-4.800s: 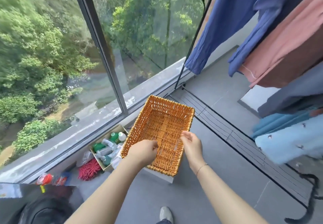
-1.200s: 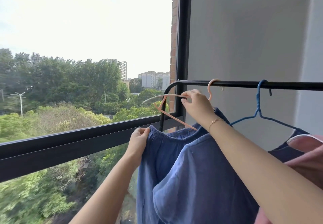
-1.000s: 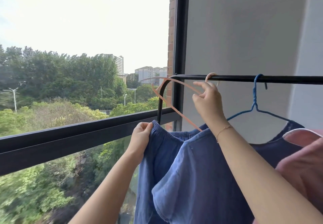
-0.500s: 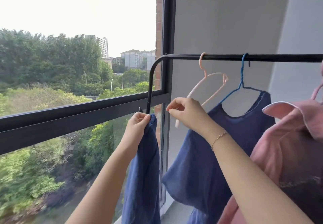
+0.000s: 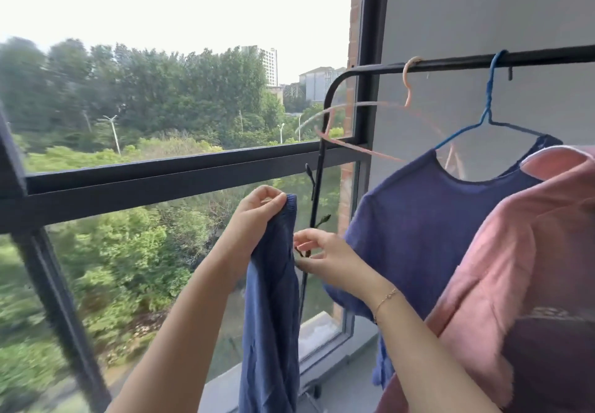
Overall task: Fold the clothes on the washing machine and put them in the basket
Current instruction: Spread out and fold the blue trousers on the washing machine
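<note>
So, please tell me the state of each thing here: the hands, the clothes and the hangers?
Left hand: grips the waistband of the dark blue trousers, which hang down.
Right hand: fingers loosely spread beside the trousers, holding nothing.
Pink plastic hanger: empty, on the black rail.
Blue wire hanger: carries the blue top.
Pink garment: hanging.

A clothes rail (image 5: 450,63) runs across the upper right, from twelve to three o'clock. Two hangers hook over it: an empty hanger (image 5: 407,90) to the left, and a hanger (image 5: 487,113) to its right carrying a top (image 5: 428,219). Another garment (image 5: 531,251) hangs in front at four o'clock. Near centre, the left hand (image 5: 257,209) holds up trousers (image 5: 270,300), which hang down toward six; the right hand (image 5: 325,258) is just right of them. The window (image 5: 161,171) lies behind, at nine.
</note>
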A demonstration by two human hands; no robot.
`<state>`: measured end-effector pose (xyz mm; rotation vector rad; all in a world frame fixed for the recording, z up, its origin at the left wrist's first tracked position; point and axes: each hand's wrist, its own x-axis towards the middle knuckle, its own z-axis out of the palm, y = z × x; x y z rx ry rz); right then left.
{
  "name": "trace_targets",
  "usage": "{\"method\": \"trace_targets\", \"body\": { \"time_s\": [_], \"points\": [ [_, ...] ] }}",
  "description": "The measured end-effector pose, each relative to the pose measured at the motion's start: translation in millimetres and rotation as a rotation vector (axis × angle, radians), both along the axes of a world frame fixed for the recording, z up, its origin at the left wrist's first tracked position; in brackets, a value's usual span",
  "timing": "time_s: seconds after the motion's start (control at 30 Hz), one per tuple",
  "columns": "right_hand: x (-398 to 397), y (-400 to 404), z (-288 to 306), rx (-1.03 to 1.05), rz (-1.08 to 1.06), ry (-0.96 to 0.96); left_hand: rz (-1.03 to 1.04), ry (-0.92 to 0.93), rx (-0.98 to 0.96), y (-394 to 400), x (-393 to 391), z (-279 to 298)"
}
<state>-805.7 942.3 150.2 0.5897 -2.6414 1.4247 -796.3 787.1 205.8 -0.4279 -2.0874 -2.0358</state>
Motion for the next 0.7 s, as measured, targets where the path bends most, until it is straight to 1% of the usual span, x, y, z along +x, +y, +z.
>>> {"method": "trace_targets", "body": {
  "time_s": [0.13,0.23,0.33,0.43,0.5,0.57,0.63,0.7],
  "points": [
    [28.6,-4.5,-36.4,-0.022,0.158,-0.114,0.105,0.016,0.006,-0.9,56.4,5.1],
    [57.2,-10.5,-59.6,-0.03,0.253,-0.181,0.19,-0.01,0.011,-0.4,98.0,6.7],
    [83.5,-22.3,-82.7,-0.063,0.322,-0.229,0.272,-0.025,0.076,-6.1,142.6,4.4],
    [110.8,-42.2,-102.0,0.017,0.288,-0.174,0.397,-0.017,0.102,-18.4,191.4,-1.6],
    [131.0,-59.0,-107.4,0.016,0.271,-0.166,0.496,-0.016,0.102,-32.4,219.5,-5.0],
    [146.6,-76.3,-106.2,-0.037,0.232,-0.176,0.602,-0.033,0.082,-48.7,244.2,-7.5],
    [157.1,-95.3,-104.7,-0.137,0.173,-0.175,0.698,-0.043,0.048,-67.4,269.2,-9.5],
    [169.7,-114.4,-99.7,-0.218,0.146,-0.168,0.743,-0.055,0.004,-88.0,298.4,-11.1]
  ]
}}
